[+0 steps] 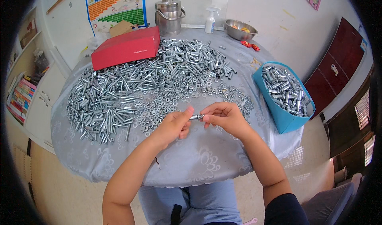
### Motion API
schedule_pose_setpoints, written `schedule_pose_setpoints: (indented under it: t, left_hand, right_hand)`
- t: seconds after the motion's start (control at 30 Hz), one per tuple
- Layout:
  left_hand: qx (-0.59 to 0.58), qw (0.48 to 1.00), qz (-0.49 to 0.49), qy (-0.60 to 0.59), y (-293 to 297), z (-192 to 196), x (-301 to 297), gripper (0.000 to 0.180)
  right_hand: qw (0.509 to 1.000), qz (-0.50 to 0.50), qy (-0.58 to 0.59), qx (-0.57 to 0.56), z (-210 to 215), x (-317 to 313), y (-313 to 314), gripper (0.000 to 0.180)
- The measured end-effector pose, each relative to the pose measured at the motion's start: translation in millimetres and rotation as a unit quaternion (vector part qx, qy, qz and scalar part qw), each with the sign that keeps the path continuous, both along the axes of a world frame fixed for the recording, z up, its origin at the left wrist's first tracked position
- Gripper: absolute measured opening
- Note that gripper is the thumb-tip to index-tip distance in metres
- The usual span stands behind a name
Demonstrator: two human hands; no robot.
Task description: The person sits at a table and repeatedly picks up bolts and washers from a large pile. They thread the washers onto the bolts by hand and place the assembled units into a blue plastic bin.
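Observation:
Over the near part of the table, my left hand [173,126] is closed around a silver metal bolt [194,117], thumb on top, the bolt pointing right. My right hand [223,118] pinches the bolt's right end between thumb and fingers. Something small and ring-like sits at that end; whether it is a nut or a washer is too small to tell. Just beyond both hands lies a spread of loose nuts and washers [159,101]. Behind and left of it, long bolts [107,121] and metal sleeves [175,57] form a wide heap.
A blue fabric bin [281,120] full of bolts with sleeves stands at the table's right edge. A red box [127,47] rests on the heap's far left. Farther back are a steel pot [169,20], a spray bottle [210,22] and a metal bowl [238,34].

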State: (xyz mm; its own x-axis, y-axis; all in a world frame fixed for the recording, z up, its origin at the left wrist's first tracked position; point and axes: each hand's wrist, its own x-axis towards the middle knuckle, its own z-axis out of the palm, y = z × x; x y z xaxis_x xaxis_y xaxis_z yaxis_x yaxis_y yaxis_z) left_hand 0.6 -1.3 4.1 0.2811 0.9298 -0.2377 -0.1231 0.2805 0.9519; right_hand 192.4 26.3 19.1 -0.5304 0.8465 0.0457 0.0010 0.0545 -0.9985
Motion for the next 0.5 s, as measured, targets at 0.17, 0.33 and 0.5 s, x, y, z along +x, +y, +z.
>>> schedule_pose_setpoints:
  t: [0.17, 0.33, 0.5]
  left_hand:
    - [0.028, 0.998, -0.057, -0.014, -2, 2, -1, 0.045]
    - [0.057, 0.995, -0.085, 0.006, -3, 3, -1, 0.048]
    - [0.076, 0.992, -0.102, 0.017, -5, 5, -2, 0.050]
  right_hand:
    - [0.993, 0.062, 0.057, -0.088, -4, 4, 4, 0.018]
    - [0.971, 0.121, 0.115, -0.172, -12, 6, 6, 0.019]
    - [0.961, 0.155, 0.126, -0.191, -15, 6, 7, 0.019]
